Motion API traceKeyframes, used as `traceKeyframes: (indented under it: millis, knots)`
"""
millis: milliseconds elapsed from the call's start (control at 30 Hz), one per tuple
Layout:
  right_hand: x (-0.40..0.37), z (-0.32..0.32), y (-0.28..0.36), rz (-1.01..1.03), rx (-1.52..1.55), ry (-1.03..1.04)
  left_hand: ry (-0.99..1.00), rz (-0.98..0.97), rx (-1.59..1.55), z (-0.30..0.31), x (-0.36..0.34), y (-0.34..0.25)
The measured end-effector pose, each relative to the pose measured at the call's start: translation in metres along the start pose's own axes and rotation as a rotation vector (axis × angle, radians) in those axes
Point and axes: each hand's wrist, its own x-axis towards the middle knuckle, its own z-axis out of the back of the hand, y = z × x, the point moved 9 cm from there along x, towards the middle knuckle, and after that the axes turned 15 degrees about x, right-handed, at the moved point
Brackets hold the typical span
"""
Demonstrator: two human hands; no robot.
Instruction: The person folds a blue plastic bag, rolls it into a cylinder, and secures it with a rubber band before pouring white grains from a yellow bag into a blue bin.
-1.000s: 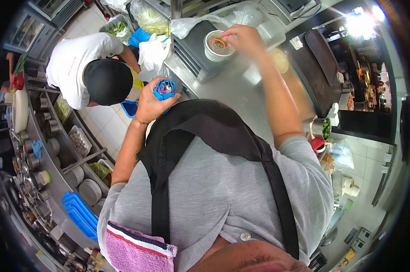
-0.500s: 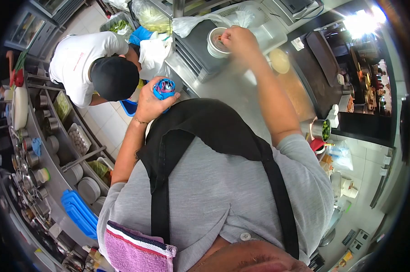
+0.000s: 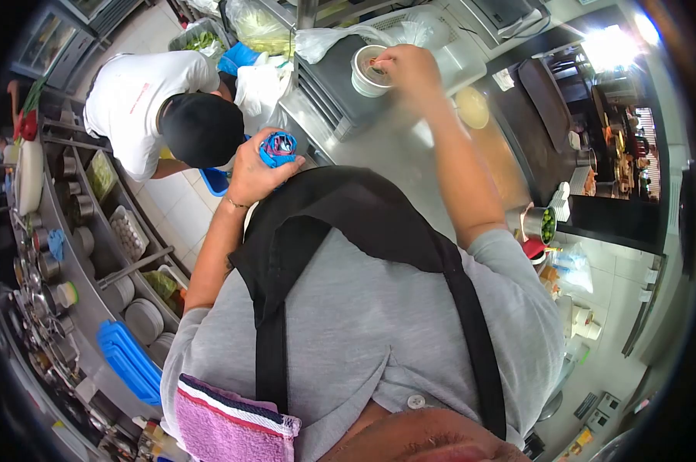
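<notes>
My left hand point(image 3: 252, 171) is wrapped round a blue plastic packet point(image 3: 278, 149), whose crumpled open end shows pink and silvery patches. It is held upright in front of my black apron point(image 3: 363, 196). At the far side of the steel counter point(image 3: 394, 146) stands a round white tub point(image 3: 365, 83) on a dark flat surface point(image 3: 334, 65). My right hand point(image 3: 409, 71) is over the tub's right rim, its fingers pinched together at the opening. What they grip is too small to make out. Something reddish-brown shows inside the tub.
A co-worker in a white shirt point(image 3: 144, 100) bends close to my left hand. Beyond the tub are a clear plastic tray point(image 3: 467, 65) and a plastic bag point(image 3: 340, 42). Shelves with plates point(image 3: 142, 319) and a blue lid point(image 3: 128, 362) line the left. A pot of green pieces point(image 3: 546, 225) is right.
The co-worker's head has shifted right, closer to my left hand. My right hand has moved only slightly at the tub. The left still holds the blue packet.
</notes>
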Motion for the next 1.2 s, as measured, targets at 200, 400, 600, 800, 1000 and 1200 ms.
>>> traceKeyframes:
  millis: [200,400,600,800,1000,1200]
  knots:
    - [-0.004,0.008,-0.026,-0.206,0.222,0.005,-0.015,-0.041,-0.046,0.0,0.003,0.005]
    - [0.007,-0.01,0.007,-0.021,-0.141,0.125,0.002,-0.076,-0.016,-0.002,0.013,-0.014]
    - [0.009,0.006,-0.017,-0.116,0.036,0.081,-0.015,-0.08,-0.009,0.005,0.015,-0.018]
    - [0.006,0.03,-0.043,-0.131,0.373,-0.117,0.01,-0.041,-0.037,0.003,0.02,-0.01]
    - [0.002,0.016,-0.059,-0.334,1.067,-0.053,-0.07,-0.19,-0.019,0.011,0.033,-0.035]
    - [-0.002,0.027,-0.063,-0.334,1.288,-0.154,-0.004,-0.127,-0.035,0.0,0.042,-0.035]
